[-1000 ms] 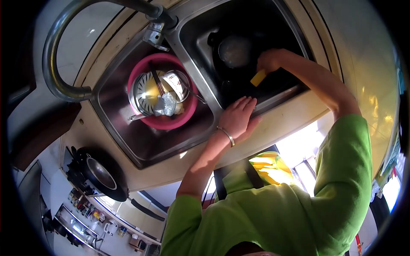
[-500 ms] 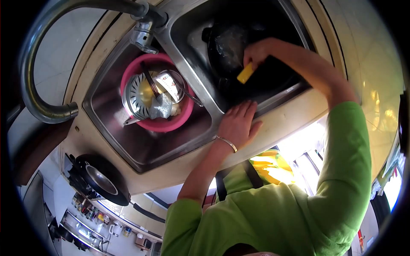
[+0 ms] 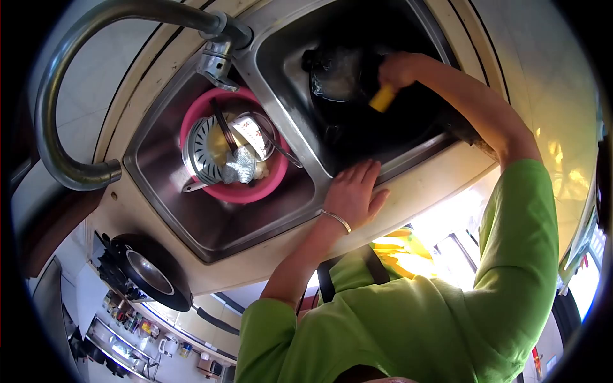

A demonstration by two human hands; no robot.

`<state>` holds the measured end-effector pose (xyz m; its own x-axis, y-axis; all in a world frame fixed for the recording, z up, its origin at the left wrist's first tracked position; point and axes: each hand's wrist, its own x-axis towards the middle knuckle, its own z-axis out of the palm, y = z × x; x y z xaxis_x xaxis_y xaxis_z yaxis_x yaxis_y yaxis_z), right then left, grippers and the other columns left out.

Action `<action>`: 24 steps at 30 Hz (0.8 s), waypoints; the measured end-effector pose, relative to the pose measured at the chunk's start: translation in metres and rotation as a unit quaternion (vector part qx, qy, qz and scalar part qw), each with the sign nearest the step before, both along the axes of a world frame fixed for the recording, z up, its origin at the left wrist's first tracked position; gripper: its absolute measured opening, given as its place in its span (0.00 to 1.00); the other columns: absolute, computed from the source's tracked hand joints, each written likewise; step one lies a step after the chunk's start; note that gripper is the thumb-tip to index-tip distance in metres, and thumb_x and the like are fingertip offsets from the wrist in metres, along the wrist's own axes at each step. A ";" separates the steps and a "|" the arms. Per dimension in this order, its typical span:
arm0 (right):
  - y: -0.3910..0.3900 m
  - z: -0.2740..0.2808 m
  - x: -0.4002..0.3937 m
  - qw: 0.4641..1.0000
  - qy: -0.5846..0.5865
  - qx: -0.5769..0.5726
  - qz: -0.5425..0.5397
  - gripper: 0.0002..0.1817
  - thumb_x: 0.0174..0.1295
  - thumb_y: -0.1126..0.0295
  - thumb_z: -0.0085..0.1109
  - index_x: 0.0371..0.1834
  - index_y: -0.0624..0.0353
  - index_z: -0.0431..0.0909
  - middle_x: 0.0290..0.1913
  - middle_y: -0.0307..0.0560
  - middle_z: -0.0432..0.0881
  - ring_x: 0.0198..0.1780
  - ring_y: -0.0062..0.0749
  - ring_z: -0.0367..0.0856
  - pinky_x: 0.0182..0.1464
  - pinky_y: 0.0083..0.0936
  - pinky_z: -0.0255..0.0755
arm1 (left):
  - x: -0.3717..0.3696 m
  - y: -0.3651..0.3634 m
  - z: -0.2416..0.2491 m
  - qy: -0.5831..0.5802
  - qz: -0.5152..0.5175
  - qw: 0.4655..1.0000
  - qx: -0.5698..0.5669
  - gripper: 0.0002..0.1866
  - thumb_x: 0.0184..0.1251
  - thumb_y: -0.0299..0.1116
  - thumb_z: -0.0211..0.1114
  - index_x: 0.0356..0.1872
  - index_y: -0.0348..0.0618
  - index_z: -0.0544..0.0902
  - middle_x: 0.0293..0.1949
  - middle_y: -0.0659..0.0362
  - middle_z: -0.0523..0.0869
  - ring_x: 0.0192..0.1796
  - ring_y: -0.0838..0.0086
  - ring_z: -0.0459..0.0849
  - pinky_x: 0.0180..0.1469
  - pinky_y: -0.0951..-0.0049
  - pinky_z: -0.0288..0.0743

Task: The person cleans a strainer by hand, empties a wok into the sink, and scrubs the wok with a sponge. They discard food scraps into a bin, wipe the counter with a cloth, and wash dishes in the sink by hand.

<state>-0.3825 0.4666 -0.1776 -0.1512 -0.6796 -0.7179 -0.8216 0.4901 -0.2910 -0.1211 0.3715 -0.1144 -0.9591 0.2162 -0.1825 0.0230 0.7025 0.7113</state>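
Observation:
My right hand [image 3: 399,71] is closed around a yellow sponge [image 3: 382,99], inside the right sink basin [image 3: 284,70]. Below and beside it lies a black, pan-like object [image 3: 341,83] with a wet, shiny patch; deep shadow hides most of its outline. My left hand [image 3: 352,195], with a bracelet at the wrist, rests flat on the front rim of the sink, fingers stretched out and holding nothing.
A pink basin [image 3: 281,179] with a slotted metal strainer [image 3: 203,153] and other dishes sits in the left sink. The faucet [image 3: 48,108] arches at upper left. A black frying pan [image 3: 150,271] lies at the counter's left end.
My right hand has moved slightly right and up with the sponge. The black object's wet patch looks different. My left hand stays on the rim.

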 end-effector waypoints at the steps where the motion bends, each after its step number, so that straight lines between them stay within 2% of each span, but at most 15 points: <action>1: 0.004 -0.002 -0.001 0.996 -0.007 0.055 0.072 0.13 0.43 0.64 0.59 0.35 0.49 0.77 0.34 0.42 0.79 0.41 0.37 0.76 0.43 0.31 0.69 | -0.001 0.000 0.000 0.003 0.003 1.000 0.001 0.26 0.52 0.44 0.54 0.49 0.37 0.68 0.49 0.49 0.71 0.50 0.60 0.71 0.51 0.64 0.64; 2: 0.004 -0.007 0.000 0.984 -0.016 0.110 0.143 0.12 0.42 0.64 0.59 0.33 0.50 0.78 0.34 0.43 0.79 0.39 0.37 0.77 0.42 0.31 0.69 | -0.001 -0.001 -0.001 0.000 0.002 1.000 0.000 0.26 0.52 0.44 0.54 0.49 0.37 0.67 0.49 0.49 0.71 0.49 0.60 0.71 0.50 0.64 0.64; 3: 0.000 -0.015 0.003 0.983 -0.016 0.111 0.148 0.12 0.42 0.64 0.59 0.33 0.50 0.78 0.34 0.43 0.79 0.39 0.37 0.77 0.42 0.31 0.69 | 0.000 -0.001 -0.001 -0.005 0.003 1.000 -0.001 0.26 0.52 0.44 0.54 0.49 0.36 0.67 0.48 0.49 0.71 0.49 0.60 0.71 0.50 0.64 0.64; 5: -0.014 -0.035 0.008 0.997 0.067 0.021 0.038 0.07 0.43 0.68 0.56 0.28 0.52 0.79 0.32 0.45 0.79 0.36 0.39 0.77 0.43 0.32 0.69 | 0.001 0.000 0.000 -0.005 0.008 1.000 0.007 0.25 0.52 0.43 0.54 0.49 0.36 0.68 0.48 0.48 0.72 0.49 0.60 0.72 0.50 0.64 0.64; 8: -0.045 -0.062 -0.004 0.977 0.187 -0.084 0.062 0.08 0.46 0.68 0.50 0.29 0.50 0.79 0.28 0.45 0.79 0.33 0.37 0.78 0.40 0.34 0.68 | 0.001 -0.002 -0.001 -0.004 0.019 1.000 0.022 0.25 0.52 0.43 0.55 0.48 0.36 0.68 0.48 0.48 0.72 0.48 0.59 0.72 0.49 0.64 0.65; 11: -0.063 -0.052 -0.019 0.937 0.280 -0.167 0.123 0.10 0.48 0.65 0.48 0.32 0.46 0.78 0.26 0.42 0.78 0.33 0.34 0.78 0.37 0.33 0.67 | 0.004 -0.001 -0.003 0.002 0.022 0.999 0.038 0.25 0.51 0.42 0.56 0.47 0.35 0.68 0.47 0.48 0.72 0.47 0.59 0.73 0.49 0.64 0.65; 12: -0.072 -0.046 -0.021 0.937 0.282 -0.163 0.128 0.10 0.48 0.65 0.48 0.32 0.46 0.78 0.26 0.42 0.78 0.33 0.34 0.78 0.37 0.33 0.67 | 0.003 -0.001 -0.005 0.011 0.023 0.999 0.039 0.25 0.51 0.42 0.56 0.47 0.35 0.68 0.46 0.48 0.72 0.47 0.59 0.73 0.48 0.64 0.65; 14: -0.083 -0.036 -0.021 0.923 0.268 -0.268 0.067 0.11 0.46 0.64 0.52 0.35 0.45 0.77 0.28 0.42 0.79 0.34 0.34 0.78 0.39 0.34 0.68 | 0.002 -0.002 -0.005 0.012 0.027 0.999 0.043 0.25 0.51 0.41 0.57 0.47 0.35 0.68 0.46 0.48 0.72 0.47 0.59 0.73 0.48 0.65 0.65; 15: -0.077 -0.029 -0.020 0.924 0.268 -0.263 0.065 0.11 0.46 0.64 0.52 0.35 0.45 0.77 0.28 0.42 0.79 0.34 0.34 0.78 0.39 0.34 0.68 | 0.003 -0.001 -0.004 0.011 0.023 0.999 0.042 0.24 0.51 0.41 0.57 0.47 0.36 0.68 0.46 0.48 0.72 0.47 0.59 0.73 0.48 0.65 0.65; 17: -0.064 -0.010 -0.019 0.979 0.146 -0.102 0.102 0.12 0.44 0.64 0.56 0.35 0.45 0.77 0.31 0.40 0.79 0.37 0.35 0.77 0.43 0.33 0.68 | 0.004 -0.001 -0.003 0.020 0.019 0.999 0.038 0.24 0.50 0.41 0.57 0.46 0.36 0.68 0.46 0.48 0.72 0.47 0.60 0.72 0.48 0.65 0.65; 18: -0.054 0.000 -0.015 0.987 0.117 -0.015 0.111 0.13 0.42 0.64 0.60 0.34 0.46 0.77 0.34 0.39 0.79 0.41 0.35 0.76 0.45 0.32 0.68 | 0.003 -0.001 -0.003 0.028 0.021 0.999 0.032 0.24 0.50 0.41 0.57 0.46 0.36 0.67 0.46 0.48 0.72 0.47 0.60 0.72 0.49 0.65 0.65; 21: -0.024 -0.001 -0.011 0.956 0.075 0.156 0.236 0.14 0.41 0.63 0.62 0.35 0.47 0.78 0.36 0.38 0.78 0.45 0.33 0.74 0.44 0.32 0.68 | 0.002 -0.002 -0.002 0.022 0.022 0.999 0.032 0.25 0.51 0.41 0.57 0.47 0.35 0.67 0.46 0.48 0.72 0.47 0.60 0.72 0.49 0.65 0.65; 23: -0.018 -0.021 -0.012 0.979 0.012 0.120 0.162 0.15 0.42 0.64 0.61 0.37 0.45 0.78 0.35 0.39 0.78 0.42 0.35 0.75 0.46 0.34 0.67 | 0.004 -0.003 -0.004 0.025 0.025 0.999 0.028 0.25 0.51 0.42 0.56 0.47 0.35 0.67 0.46 0.48 0.72 0.47 0.59 0.72 0.48 0.65 0.65; 24: -0.021 -0.031 -0.009 0.979 0.010 0.121 0.165 0.15 0.42 0.64 0.61 0.37 0.45 0.78 0.35 0.39 0.78 0.42 0.35 0.75 0.46 0.34 0.67 | 0.006 -0.001 -0.006 0.027 0.024 0.999 0.025 0.25 0.51 0.42 0.56 0.47 0.35 0.67 0.46 0.48 0.72 0.46 0.59 0.72 0.48 0.65 0.65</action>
<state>-0.3919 0.4455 -0.2088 0.0330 -0.5040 -0.8631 -0.9510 0.2498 -0.1822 -0.1156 0.3703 -0.1201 -0.9769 0.1765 -0.1204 0.0289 0.6677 0.7439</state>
